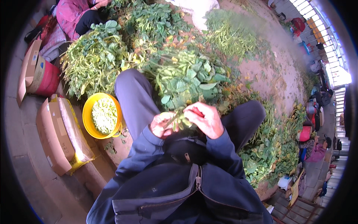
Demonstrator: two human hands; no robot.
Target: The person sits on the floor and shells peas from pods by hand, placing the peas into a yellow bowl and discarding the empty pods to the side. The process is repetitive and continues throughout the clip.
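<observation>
A green stem with bean pods (pixel 179 119) stretches between my two hands, above my lap. My left hand (pixel 160 126) grips one end of it. In my right hand (pixel 208 121) is a small red object (pixel 198 112), mostly hidden by the fingers, so its kind is unclear. The right fingertips also touch the pods and leaves. Just beyond my hands, between my knees, lies a heap of pulled bean plants (pixel 186 74) with leaves and plump green pods. A yellow plastic bucket (pixel 86 119) beside my left knee holds many small pale-green pieces, likely pods or beans.
Another plant heap (pixel 93 56) lies beyond the bucket, and more bean plants (pixel 271 148) lie to my right. Cardboard boxes (pixel 53 134) and a red-and-beige container (pixel 47 77) line the left side. A person in pink (pixel 71 16) sits at the upper left.
</observation>
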